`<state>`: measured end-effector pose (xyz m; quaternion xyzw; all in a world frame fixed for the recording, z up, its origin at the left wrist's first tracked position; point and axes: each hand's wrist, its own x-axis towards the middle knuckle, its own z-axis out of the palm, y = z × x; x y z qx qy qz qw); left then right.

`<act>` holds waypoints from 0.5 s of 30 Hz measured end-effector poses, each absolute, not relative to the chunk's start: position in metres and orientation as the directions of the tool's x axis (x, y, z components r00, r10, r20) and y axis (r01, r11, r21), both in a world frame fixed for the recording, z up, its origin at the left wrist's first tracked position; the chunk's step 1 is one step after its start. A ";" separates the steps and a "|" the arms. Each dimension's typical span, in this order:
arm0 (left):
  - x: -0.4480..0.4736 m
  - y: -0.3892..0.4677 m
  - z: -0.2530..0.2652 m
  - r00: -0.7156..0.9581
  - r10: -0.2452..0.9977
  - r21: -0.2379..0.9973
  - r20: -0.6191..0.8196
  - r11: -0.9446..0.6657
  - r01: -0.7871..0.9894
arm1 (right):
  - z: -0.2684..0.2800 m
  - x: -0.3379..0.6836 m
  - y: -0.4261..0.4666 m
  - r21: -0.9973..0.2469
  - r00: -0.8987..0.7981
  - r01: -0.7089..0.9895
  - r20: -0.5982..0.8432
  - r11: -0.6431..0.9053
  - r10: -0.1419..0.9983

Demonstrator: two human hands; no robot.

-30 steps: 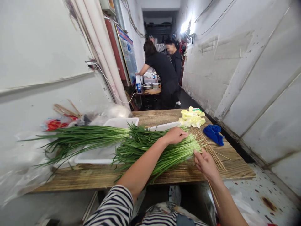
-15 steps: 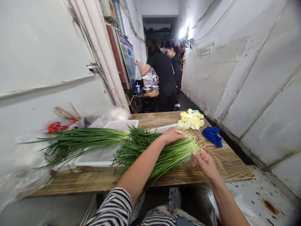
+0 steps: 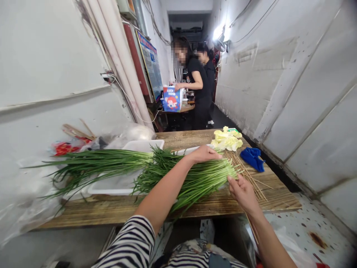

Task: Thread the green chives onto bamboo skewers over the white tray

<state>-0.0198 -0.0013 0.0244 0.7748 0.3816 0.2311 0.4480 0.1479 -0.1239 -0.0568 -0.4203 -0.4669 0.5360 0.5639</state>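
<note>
A thick bunch of green chives (image 3: 192, 178) lies across the table, its pale cut ends pointing right. My left hand (image 3: 205, 153) is over the far side of this bunch, fingers together and closed on the stalks, the tips partly hidden among them. At the near corner of the cut ends, my right hand (image 3: 242, 188) is closed, thumb and index finger touching the stalk ends. Thin bamboo skewers (image 3: 253, 229) stick out below the right palm. More chives (image 3: 103, 162) lie to the left, over a white plastic tray (image 3: 111, 191).
Loose bamboo skewers (image 3: 255, 182) lie right of the bunch, near a blue cloth (image 3: 252, 159) and pale yellow cabbage leaves (image 3: 227, 139). Clear plastic bags (image 3: 30, 201) cover the left end of the wooden table (image 3: 181, 140). Two people stand beyond it, one holding a printed bag (image 3: 172, 99).
My left fingers have shifted slightly over the stalks; my right hand stays nearly in place. In the background, one person has turned and now holds a printed bag.
</note>
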 end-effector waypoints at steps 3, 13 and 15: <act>-0.023 0.016 0.026 0.499 0.852 0.744 0.159 -0.436 0.506 | -0.064 0.148 -0.125 -0.970 0.017 -0.236 0.047 0.050 0.999; 0.002 0.031 -0.022 0.542 0.832 0.459 0.116 -0.529 0.714 | -0.074 0.148 -0.127 -0.969 0.050 -0.248 -0.001 0.011 0.999; 0.002 0.030 -0.022 0.541 0.833 0.496 0.120 -0.522 0.694 | -0.073 0.149 -0.127 -0.969 0.043 -0.245 -0.007 0.004 0.999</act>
